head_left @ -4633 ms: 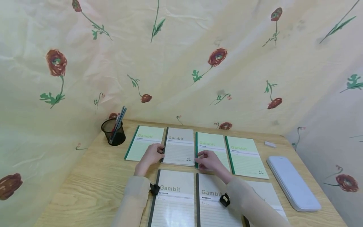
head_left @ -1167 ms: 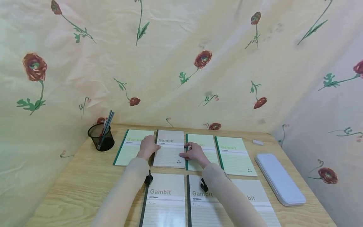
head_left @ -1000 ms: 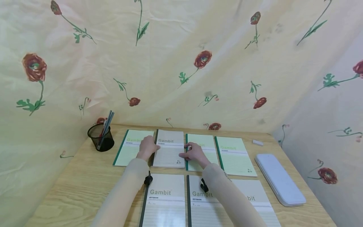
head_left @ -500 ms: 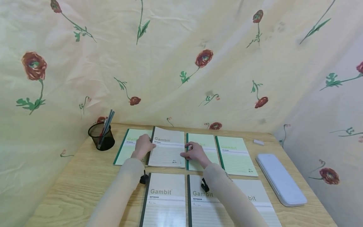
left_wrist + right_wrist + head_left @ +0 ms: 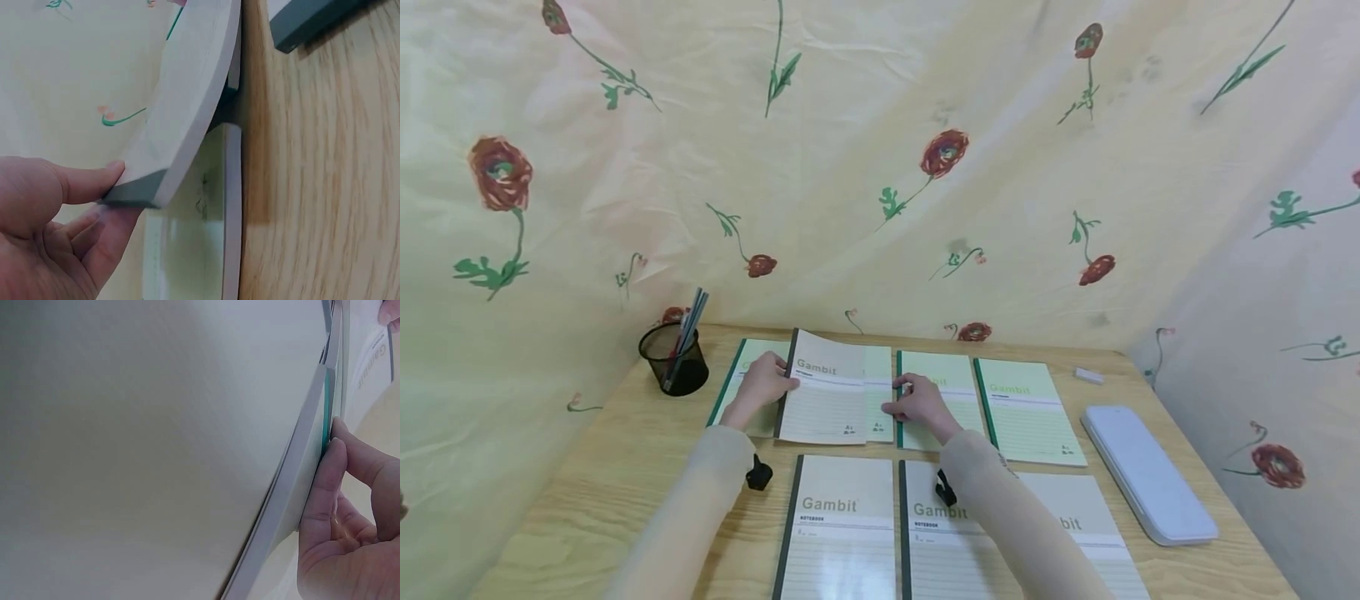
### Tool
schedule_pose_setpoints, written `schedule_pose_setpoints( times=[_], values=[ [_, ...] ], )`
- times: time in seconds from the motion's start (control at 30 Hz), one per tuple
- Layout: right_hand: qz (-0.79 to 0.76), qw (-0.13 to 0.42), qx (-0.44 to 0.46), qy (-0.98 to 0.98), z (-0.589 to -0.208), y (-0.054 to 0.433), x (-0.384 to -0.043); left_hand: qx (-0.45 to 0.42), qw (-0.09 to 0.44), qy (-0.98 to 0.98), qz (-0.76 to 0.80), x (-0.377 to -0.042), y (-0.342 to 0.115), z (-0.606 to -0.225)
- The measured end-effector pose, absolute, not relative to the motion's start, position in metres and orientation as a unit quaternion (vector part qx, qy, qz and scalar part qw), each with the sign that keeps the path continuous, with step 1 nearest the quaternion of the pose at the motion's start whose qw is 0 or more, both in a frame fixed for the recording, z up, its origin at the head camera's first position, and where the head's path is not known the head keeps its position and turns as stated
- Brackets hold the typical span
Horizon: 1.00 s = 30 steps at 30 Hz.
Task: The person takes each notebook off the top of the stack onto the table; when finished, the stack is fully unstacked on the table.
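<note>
My left hand pinches the dark spine of a grey-covered notebook between thumb and fingers. Its spine side is raised and the cover bends, as the left wrist view shows. Under it a pale green notebook shows along the right side. My right hand has its thumb and fingertips at that green notebook's right edge, seemingly pinching it. Close by is the green spine of another notebook. A further green notebook lies at the far left, partly covered by my left hand and the raised notebook.
A fourth green-spined notebook lies right in the back row. Grey notebooks line the front, partly under my right forearm. A black mesh pen cup with pens stands left. A white eraser and a white case lie right.
My left hand has lifted the grey notebook's spine side and drawn it leftward, uncovering a strip of the green notebook beneath. The right hand has stayed almost in place over the last second.
</note>
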State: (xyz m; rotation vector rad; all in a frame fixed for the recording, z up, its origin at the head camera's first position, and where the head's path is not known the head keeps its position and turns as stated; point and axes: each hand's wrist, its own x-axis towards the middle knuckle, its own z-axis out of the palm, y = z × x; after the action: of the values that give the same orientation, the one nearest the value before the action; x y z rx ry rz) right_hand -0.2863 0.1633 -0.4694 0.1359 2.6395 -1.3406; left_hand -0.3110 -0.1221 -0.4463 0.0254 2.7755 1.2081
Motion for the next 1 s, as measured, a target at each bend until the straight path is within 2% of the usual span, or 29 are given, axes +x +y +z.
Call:
schedule_pose_setpoints(
  times=[0.23,0.67,1.0],
  values=[
    [-0.448,0.088,0.043,0.888,-0.468,0.163,-0.285,0.023,0.062,0.895,0.441,-0.308,-0.138,-0.440],
    [-0.446,0.091,0.041,0.890,-0.468,0.164,-0.284,-0.016,0.104,0.845,0.524,-0.293,-0.180,-0.434],
    [-0.444,0.091,0.045,0.890,-0.468,0.164,-0.285,-0.018,0.076,0.825,0.559,-0.272,-0.209,-0.416]
  ],
)
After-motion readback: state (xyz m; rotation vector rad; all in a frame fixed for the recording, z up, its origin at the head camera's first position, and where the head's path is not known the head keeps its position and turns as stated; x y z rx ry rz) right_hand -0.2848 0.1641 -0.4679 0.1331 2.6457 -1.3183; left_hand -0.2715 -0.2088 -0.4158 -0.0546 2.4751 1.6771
